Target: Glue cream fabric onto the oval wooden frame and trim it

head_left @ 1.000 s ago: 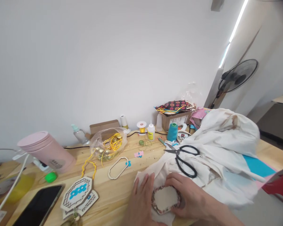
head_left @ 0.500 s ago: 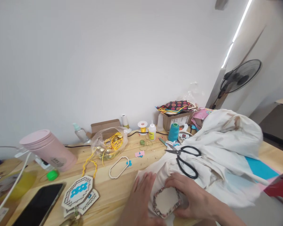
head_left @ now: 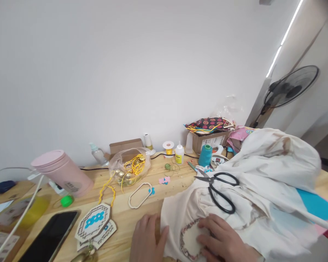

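Note:
A pale, rounded piece with a dark floral-patterned rim (head_left: 190,238) lies on off-white cloth (head_left: 172,214) near the bottom of the view. My right hand (head_left: 221,238) rests over its right side, fingers apart and slightly bent, touching its face. On the tabletop at the cloth's left edge lies my left hand (head_left: 149,238); its fingers are stretched out and the thumb reaches onto the cloth. Black-handled scissors (head_left: 214,183) rest half spread on the cloth beyond my right hand. A thin wooden frame outline (head_left: 140,195) lies left of the cloth, with a small blue flower cutout (head_left: 152,191) beside it.
Left stand a phone (head_left: 50,236), lattice pendants (head_left: 94,223) with yellow cord, and a pink canister (head_left: 64,173). Along the wall are a plastic bag (head_left: 116,160) of bells, a glue bottle (head_left: 179,153), teal thread (head_left: 205,155) and a cardboard box (head_left: 210,140).
My left hand has moved left to the cloth's edge. My right hand has shifted from gripping the rimmed piece's side to lying over it. The view has turned slightly left.

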Tool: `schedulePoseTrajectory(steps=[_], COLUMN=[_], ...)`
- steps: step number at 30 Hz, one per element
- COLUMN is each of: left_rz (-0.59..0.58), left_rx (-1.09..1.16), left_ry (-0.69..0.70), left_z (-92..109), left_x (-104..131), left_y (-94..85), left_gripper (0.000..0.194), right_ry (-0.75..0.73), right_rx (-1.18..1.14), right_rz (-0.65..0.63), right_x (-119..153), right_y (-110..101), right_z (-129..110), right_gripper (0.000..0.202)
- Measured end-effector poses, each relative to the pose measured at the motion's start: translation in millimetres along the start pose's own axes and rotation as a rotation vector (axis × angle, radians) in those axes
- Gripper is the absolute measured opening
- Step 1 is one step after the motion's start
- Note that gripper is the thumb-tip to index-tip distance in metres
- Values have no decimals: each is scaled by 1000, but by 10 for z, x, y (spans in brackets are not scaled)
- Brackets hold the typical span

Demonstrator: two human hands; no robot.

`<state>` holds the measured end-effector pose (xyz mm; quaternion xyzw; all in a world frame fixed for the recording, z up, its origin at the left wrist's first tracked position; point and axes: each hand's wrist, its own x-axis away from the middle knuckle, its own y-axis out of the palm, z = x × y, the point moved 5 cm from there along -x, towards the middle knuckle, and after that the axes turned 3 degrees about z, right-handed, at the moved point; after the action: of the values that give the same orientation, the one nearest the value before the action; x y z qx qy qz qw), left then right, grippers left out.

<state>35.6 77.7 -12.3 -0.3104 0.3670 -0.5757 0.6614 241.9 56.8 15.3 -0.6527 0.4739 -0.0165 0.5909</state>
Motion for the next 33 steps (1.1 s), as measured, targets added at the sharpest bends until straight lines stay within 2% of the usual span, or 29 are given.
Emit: schedulePoseTrajectory(steps=[4, 7, 9, 12, 15, 17, 19, 23, 27, 33], left_rz=[-38, -61, -152, -328, -367, -365, -403, -500, -556, -692], left_rx=[63, 190, 406, 855, 1236, 1403, 1508, 1640, 1701, 1793], left_ry=[-10, -142, -244, -337, -555, -708, -803, -879, -890, -865], left_z=[137, 78, 36, 72, 84, 89, 120, 204, 256, 302], left_x=[-42, -50, -35, 15, 93, 145, 180, 198, 197, 171], left_y=[-22, -3, 49, 130, 194, 250, 307, 361, 331, 298], left_gripper=[19, 17, 18, 16, 15, 15, 15, 22, 22, 24], right_ry=[-24, -49, -48, -26, -25, -37, -45, -45, -105, -121], right_rx=[59, 59, 49, 34, 30, 34, 41, 82, 174, 359], right_rz=[21, 46, 49, 29, -16, -43, -64, -55, -74, -3], right_x=[51, 68, 68, 57, 55, 64, 79, 95, 95, 192], right_y=[69, 71, 64, 55, 65, 81, 101, 87, 45, 106], right_z=[32, 41, 46, 57, 65, 73, 84, 99, 61, 4], right_gripper=[16, 14, 14, 14, 12, 18, 25, 20, 20, 18])
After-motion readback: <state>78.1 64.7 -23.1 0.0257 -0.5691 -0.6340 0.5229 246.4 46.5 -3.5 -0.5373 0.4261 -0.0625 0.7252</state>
